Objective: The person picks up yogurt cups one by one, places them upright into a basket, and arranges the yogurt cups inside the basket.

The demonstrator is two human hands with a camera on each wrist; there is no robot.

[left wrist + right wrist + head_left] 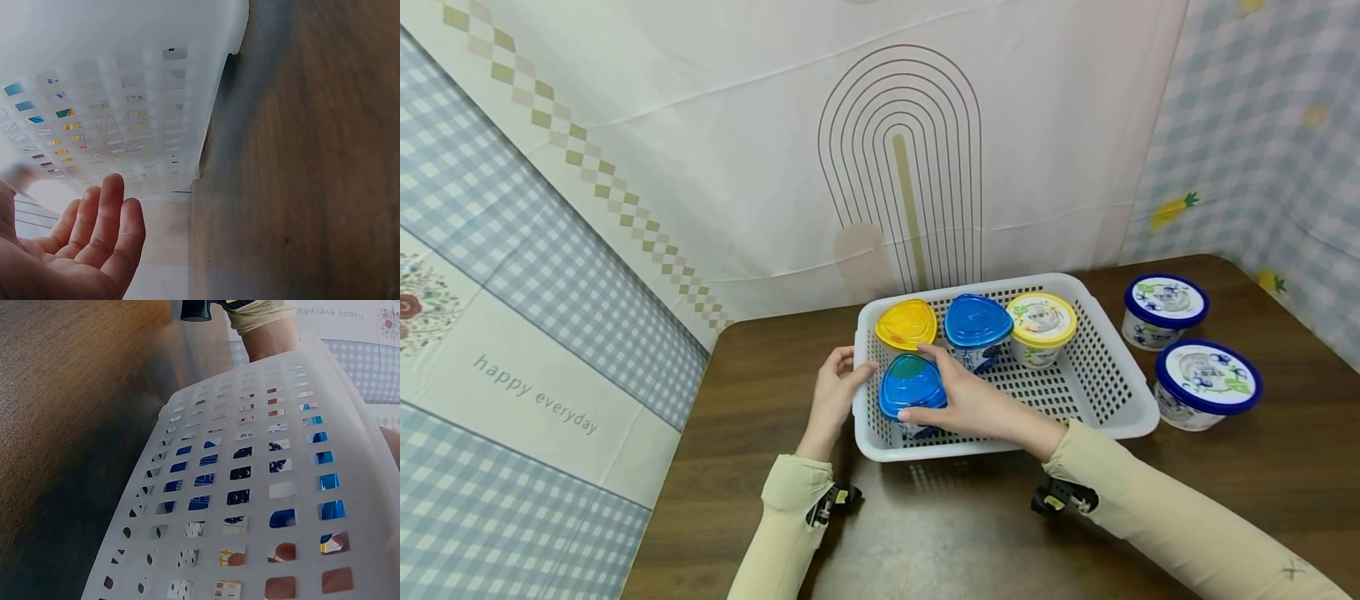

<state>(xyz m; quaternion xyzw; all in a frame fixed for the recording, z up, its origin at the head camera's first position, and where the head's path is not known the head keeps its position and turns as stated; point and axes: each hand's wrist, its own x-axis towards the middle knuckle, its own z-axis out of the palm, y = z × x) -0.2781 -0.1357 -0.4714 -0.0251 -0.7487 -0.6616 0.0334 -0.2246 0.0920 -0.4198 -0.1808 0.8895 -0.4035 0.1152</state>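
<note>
A white perforated plastic basket (pixel 1120 421) stands on the table. My right hand (pixel 973 404) reaches over its front rim and grips a cup with a blue rounded-triangular lid (pixel 906 387) at the front left, thumb on the near side and fingers on the far side. My left hand (pixel 833 396) is at the basket's left end, thumb by the rim; in the left wrist view its fingers (pixel 111 212) extend loosely beside the basket wall. Behind the gripped cup are a yellow-lidded cup (pixel 906 323), another blue-lidded cup (pixel 977 321) and a round yellow-lidded tub (pixel 1042 321).
Two round tubs with blue-rimmed lids, one behind (pixel 1167 300) and one in front (pixel 1208 379), stand on the brown wooden table (pixel 940 533) right of the basket. A patterned cloth (pixel 737 167) hangs behind the table and along its sides.
</note>
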